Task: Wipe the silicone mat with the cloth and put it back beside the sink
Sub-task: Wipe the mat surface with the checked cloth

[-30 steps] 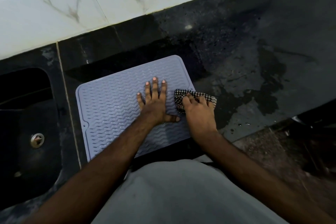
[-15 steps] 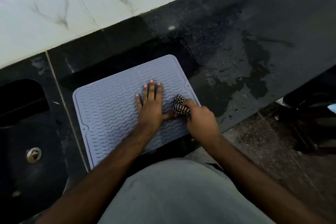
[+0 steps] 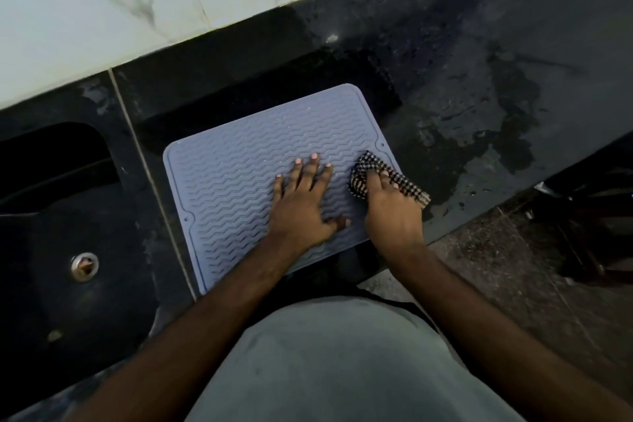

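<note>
A pale lilac silicone mat [image 3: 236,181] with a wavy ribbed surface lies flat on the black counter, just right of the sink [image 3: 61,233]. My left hand [image 3: 305,205] presses flat on the mat's middle right, fingers spread, holding nothing. Beside it, my right hand [image 3: 394,216] grips a black-and-white checked cloth [image 3: 363,171] at the mat's right edge. Part of the cloth hangs over onto the counter.
The black counter [image 3: 462,96] to the right of the mat is wet in patches. A white marbled tile wall [image 3: 137,3] rises behind it. The sink has a metal drain [image 3: 84,265]. Speckled floor and a dark piece of furniture [image 3: 589,233] lie at the right.
My right hand with the cloth slid left onto the mat, then back out to its right edge, where the cloth spreads wider. My left hand stays pressed on the mat.
</note>
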`<state>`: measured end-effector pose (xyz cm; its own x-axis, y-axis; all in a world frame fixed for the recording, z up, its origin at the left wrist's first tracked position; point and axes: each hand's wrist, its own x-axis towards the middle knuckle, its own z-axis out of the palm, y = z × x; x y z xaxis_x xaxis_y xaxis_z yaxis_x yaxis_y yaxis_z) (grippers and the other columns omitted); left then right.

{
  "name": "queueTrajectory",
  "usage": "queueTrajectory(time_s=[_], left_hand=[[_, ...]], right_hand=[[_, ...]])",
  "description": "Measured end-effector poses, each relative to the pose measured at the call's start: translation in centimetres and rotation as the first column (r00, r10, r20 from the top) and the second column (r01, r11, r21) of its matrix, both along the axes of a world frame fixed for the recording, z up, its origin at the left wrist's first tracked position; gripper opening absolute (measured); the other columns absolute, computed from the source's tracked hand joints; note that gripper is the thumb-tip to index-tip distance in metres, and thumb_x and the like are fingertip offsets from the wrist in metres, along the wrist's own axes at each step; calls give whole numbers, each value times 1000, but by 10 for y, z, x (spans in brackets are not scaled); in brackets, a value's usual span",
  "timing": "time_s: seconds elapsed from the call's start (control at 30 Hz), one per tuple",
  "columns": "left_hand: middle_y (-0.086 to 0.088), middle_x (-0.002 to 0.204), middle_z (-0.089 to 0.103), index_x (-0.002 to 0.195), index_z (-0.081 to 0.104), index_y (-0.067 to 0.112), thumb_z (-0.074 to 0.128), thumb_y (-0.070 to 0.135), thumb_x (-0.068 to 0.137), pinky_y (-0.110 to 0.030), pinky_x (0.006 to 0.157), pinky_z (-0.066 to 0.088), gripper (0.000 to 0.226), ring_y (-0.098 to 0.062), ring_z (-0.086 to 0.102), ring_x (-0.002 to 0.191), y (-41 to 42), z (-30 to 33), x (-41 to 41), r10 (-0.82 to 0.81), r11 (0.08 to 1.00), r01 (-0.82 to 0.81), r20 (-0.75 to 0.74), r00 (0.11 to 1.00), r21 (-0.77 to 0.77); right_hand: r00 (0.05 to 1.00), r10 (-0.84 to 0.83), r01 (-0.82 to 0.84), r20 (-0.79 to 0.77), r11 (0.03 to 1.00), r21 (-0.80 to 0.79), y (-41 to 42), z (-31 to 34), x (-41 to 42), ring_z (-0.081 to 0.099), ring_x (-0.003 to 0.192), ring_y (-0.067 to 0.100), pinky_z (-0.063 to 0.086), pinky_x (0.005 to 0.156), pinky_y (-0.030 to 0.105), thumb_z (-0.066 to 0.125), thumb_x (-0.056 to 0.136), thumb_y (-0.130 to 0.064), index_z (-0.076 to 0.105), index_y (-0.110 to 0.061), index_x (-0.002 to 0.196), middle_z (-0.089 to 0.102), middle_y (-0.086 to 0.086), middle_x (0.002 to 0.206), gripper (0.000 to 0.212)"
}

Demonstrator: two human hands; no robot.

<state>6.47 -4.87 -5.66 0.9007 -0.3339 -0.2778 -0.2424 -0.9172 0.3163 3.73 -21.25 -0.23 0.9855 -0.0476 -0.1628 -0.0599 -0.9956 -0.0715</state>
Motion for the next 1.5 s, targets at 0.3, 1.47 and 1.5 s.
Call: queueTrajectory(time_s=[0.3,1.47,1.5], left_hand=[[2,169,-13,161,2,24,59,68,79,-56,123,2,109,-22,-14,154,6,7,3,-38,999,37,-30,999,-36],[-3,169,4,161,10,12,66,49,76,-46,126,6,108,-22,1,155,164,4,-89,223,959,-220,-5,975,-178],[-6,168,10,160,12,11,77,37,71,-46,126,10,113,-23,6,155,170,7,-85,206,942,-211,-47,977,-261]], right_hand=[[999,-40,38,4,981,191,51,3,-8,69,78,39,53,64,44,50,86,-4,53,-10,116,69,18,95,31],[980,183,-147,-79,933,329,208,6,-37,68,90,35,52,74,38,50,88,-8,58,-7,114,70,19,98,27],[987,128,-76,-94,899,432,204,8,-33,68,90,34,52,75,37,52,88,-10,61,-9,112,71,17,97,26]])
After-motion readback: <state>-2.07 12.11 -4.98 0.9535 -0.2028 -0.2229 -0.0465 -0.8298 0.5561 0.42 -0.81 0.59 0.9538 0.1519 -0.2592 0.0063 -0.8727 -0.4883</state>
